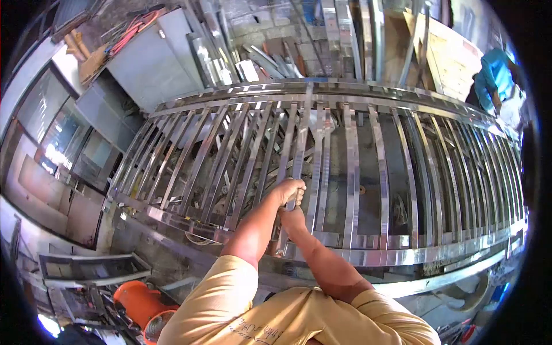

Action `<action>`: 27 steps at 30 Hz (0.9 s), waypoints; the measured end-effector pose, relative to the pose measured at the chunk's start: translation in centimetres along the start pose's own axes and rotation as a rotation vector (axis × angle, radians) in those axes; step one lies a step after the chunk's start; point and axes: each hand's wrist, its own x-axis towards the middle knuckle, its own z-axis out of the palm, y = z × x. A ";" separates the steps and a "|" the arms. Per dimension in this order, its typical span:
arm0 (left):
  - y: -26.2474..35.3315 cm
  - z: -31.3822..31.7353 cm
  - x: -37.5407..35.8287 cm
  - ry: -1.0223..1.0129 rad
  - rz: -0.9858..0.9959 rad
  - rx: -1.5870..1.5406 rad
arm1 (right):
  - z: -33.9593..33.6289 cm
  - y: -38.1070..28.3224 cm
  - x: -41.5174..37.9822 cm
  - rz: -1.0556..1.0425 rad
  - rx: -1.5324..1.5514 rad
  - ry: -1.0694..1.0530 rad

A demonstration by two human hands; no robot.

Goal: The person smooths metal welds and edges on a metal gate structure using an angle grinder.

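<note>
Both my hands are closed around a long grey metal bar, one behind the other, near its close end. My left hand is the farther one, its fingers wrapped over the bar. Closer to my body, my right hand grips it, with its fingers partly hidden. From my hands the bar runs away to the far rail of a large shiny metal grille. The grille lies flat below my arms, with many parallel slats between long rails. What the bar's far end does at the rail cannot be made out.
Metal offcuts litter the floor under the grille. A grey cabinet stands at the back left, and an orange drum-shaped machine at the lower left. Metal lengths lean at the back. A person in a blue top is at the far right.
</note>
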 end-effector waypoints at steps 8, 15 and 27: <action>0.2 2.1 0.4 0.465 0.100 0.312 | -1.6 -0.3 -0.2 0.031 0.335 -0.288; 0.4 2.3 -0.6 0.448 0.074 0.306 | -0.8 1.9 1.4 0.025 0.213 -0.241; 0.0 1.7 -0.3 0.413 0.105 0.339 | -0.1 2.3 2.0 0.009 0.158 -0.186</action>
